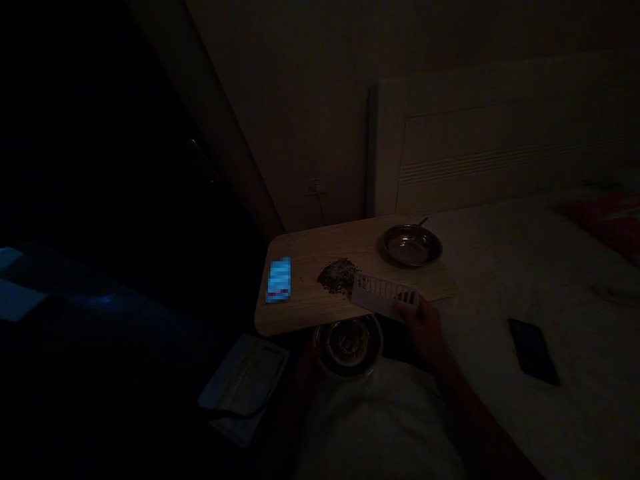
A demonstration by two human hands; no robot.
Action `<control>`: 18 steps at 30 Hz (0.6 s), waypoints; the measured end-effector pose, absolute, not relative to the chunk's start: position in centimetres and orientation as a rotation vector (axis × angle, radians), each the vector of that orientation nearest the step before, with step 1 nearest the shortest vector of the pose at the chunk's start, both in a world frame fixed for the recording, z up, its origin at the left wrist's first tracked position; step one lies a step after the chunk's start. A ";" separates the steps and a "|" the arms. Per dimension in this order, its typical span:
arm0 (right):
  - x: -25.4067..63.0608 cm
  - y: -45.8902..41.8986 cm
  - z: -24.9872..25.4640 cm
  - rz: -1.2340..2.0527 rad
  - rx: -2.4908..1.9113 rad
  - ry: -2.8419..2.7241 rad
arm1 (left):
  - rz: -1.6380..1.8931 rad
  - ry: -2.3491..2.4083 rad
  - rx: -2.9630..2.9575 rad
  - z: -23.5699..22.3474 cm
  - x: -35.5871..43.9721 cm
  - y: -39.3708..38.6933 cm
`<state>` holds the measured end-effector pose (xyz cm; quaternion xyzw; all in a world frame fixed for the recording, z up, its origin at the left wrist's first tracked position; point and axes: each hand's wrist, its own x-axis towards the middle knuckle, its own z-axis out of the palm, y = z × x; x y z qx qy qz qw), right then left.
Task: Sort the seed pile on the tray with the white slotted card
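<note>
My right hand is closed on one end of a pale slotted plastic piece, perhaps a small basket or tray. Its far end touches the right side of a pile of small dark bits on a wooden table; the bits are too dim to name. Just below the table's front edge, my left hand grips the left rim of a round metal bowl, its fingers mostly lost in the dark. Something light and dark lies inside that bowl, but I cannot make it out.
A shiny metal bowl with a utensil handle stands at the table's back right. A lit phone lies on the left. A dark phone or tablet rests on the bed. Left below is a pale bag or packet.
</note>
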<state>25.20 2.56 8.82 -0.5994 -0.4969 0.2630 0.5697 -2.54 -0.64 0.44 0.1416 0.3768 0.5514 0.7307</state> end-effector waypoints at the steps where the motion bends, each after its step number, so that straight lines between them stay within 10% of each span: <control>1: 25.2 2.6 8.8 0.614 -1.409 -1.178 | 1.208 0.837 0.308 0.4 -2.5 -0.7; 18: 25.5 3.3 8.0 0.560 -1.454 -1.100 | 1.189 0.791 0.335 -0.2 -2.7 -0.9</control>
